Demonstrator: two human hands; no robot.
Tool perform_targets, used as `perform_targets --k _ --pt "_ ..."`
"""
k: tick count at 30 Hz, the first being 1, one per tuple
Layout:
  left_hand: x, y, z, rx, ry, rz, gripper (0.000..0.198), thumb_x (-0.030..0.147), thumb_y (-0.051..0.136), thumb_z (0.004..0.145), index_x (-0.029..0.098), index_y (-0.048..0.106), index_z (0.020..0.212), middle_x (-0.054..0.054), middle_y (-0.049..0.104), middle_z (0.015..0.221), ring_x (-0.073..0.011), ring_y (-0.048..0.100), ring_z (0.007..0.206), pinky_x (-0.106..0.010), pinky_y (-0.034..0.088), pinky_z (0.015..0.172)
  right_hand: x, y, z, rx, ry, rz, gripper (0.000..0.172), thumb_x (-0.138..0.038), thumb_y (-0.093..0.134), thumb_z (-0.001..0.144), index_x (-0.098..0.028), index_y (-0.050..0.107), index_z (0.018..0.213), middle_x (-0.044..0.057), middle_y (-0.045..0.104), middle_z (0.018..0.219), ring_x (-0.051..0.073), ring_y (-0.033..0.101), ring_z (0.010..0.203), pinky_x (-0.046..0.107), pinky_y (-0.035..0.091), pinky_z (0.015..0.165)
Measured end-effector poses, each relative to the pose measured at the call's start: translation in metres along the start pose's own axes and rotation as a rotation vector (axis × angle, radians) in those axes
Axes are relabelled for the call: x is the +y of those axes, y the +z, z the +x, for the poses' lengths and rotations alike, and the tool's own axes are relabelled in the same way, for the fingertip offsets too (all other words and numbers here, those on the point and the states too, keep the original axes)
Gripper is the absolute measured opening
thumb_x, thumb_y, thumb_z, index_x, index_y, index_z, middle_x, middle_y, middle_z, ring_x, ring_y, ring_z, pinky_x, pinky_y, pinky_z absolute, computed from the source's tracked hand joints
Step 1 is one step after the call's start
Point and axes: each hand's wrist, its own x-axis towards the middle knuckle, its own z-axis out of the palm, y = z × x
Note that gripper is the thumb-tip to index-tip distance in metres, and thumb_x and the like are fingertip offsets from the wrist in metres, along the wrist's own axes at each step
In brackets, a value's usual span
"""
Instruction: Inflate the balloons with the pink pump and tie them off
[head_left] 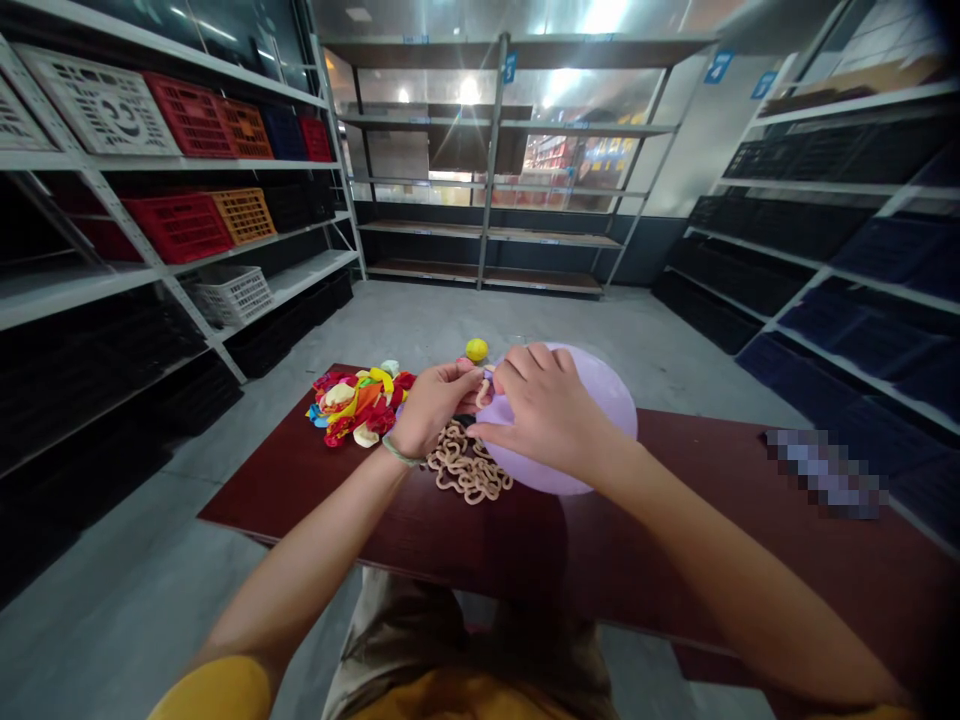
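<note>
A large inflated lilac balloon [592,420] rests above the table, partly covered by my right hand [547,400]. That hand is closed at the balloon's neck end, its fingers curled and the thumb lying along the balloon's near side. My left hand [442,400] pinches at the same spot, where a short loop of beige cord [484,388] shows between the hands. The fingertips and the neck itself are mostly hidden. Under the hands lies a tangled heap of beige cord [469,465]. Left of it is a pile of limp, many-coloured balloons [360,400].
The dark red table [480,540] carries everything. A round yellow object [476,349] is beyond my hands. A blurred-out item [825,475] lies at the table's right. Shelves with red crates [180,225] stand left, bare racks [487,235] behind, dark crates [780,235] right.
</note>
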Motion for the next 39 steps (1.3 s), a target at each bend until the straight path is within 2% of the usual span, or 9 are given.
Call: perform_targets --k 3,9,17,21,24,27,30,33,39 --pt "-0.003 0.002 -0.002 0.013 0.011 -0.035 0.016 0.027 0.067 0.084 0.014 0.066 0.074 0.000 0.067 0.066 -0.0090 0.062 0.059 -0.021 0.052 0.065 -0.004 0.009 -0.003 0.045 -0.010 -0.055 0.041 -0.057 0.047 0.094 -0.019 0.060 0.089 0.011 0.061 0.096 0.029 0.046 0.094 0.042 0.027 0.079" --pt "-0.011 -0.001 -0.002 0.052 -0.021 -0.033 0.019 0.031 0.072 0.081 0.013 0.068 0.084 -0.003 0.072 0.075 -0.0104 0.066 0.063 -0.024 0.055 0.069 -0.002 0.027 -0.010 0.095 -0.079 -0.048 0.025 -0.026 0.039 0.100 -0.020 0.064 0.100 0.010 0.067 0.100 0.028 0.047 0.095 0.046 0.026 0.086" --pt "-0.014 -0.008 -0.005 0.037 -0.032 -0.035 0.017 0.030 0.066 0.089 0.013 0.063 0.087 -0.007 0.075 0.083 -0.0105 0.069 0.066 -0.025 0.057 0.070 0.015 0.031 -0.029 0.134 -0.129 0.074 0.020 -0.022 0.045 0.091 -0.022 0.063 0.083 0.006 0.064 0.086 0.025 0.047 0.087 0.042 0.030 0.079" --pt "-0.020 -0.011 -0.009 -0.004 0.049 0.002 0.024 0.035 0.069 0.086 0.012 0.063 0.087 -0.007 0.073 0.082 -0.0106 0.066 0.066 -0.025 0.056 0.066 0.030 0.036 -0.037 0.176 -0.097 0.306 0.020 -0.018 0.044 0.089 -0.021 0.056 0.074 0.006 0.059 0.080 0.022 0.045 0.081 0.038 0.036 0.077" --pt "-0.025 -0.008 -0.015 0.004 0.179 0.004 0.030 0.041 0.072 0.083 0.013 0.065 0.091 -0.005 0.071 0.083 -0.0109 0.063 0.067 -0.023 0.054 0.060 0.038 0.043 -0.039 0.225 0.038 0.588 0.024 -0.014 0.041 0.089 -0.022 0.048 0.067 0.003 0.053 0.075 0.020 0.046 0.077 0.035 0.038 0.074" --pt "-0.029 -0.005 -0.022 0.034 0.216 -0.061 0.031 0.041 0.072 0.082 0.014 0.069 0.098 -0.004 0.070 0.084 -0.0101 0.059 0.065 -0.021 0.051 0.055 0.042 0.049 -0.040 0.198 0.174 0.821 0.024 -0.015 0.042 0.087 -0.022 0.043 0.063 0.001 0.048 0.072 0.018 0.049 0.075 0.033 0.038 0.071" --pt "-0.030 -0.006 -0.028 0.008 0.176 -0.129 0.031 0.038 0.071 0.083 0.015 0.072 0.104 -0.004 0.069 0.083 -0.0084 0.055 0.063 -0.018 0.045 0.052 0.044 0.051 -0.040 0.146 0.222 0.915 0.025 -0.018 0.044 0.085 -0.022 0.041 0.061 0.000 0.048 0.072 0.018 0.051 0.075 0.033 0.038 0.070" --pt "-0.023 -0.012 -0.034 -0.105 0.088 -0.092 0.032 0.032 0.069 0.083 0.018 0.074 0.111 -0.003 0.068 0.078 -0.0067 0.049 0.057 -0.017 0.037 0.048 0.045 0.049 -0.038 0.137 0.203 0.912 0.025 -0.019 0.044 0.086 -0.022 0.043 0.061 0.000 0.050 0.072 0.018 0.051 0.076 0.033 0.039 0.071" --pt "0.000 -0.019 -0.042 -0.322 -0.179 0.014 0.051 0.022 0.064 0.080 0.022 0.065 0.131 0.001 0.060 0.065 -0.0049 0.035 0.045 -0.019 0.023 0.041 0.037 0.033 -0.030 0.230 0.056 0.675 0.024 -0.018 0.038 0.093 -0.023 0.050 0.073 0.004 0.056 0.082 0.020 0.050 0.083 0.038 0.041 0.080"
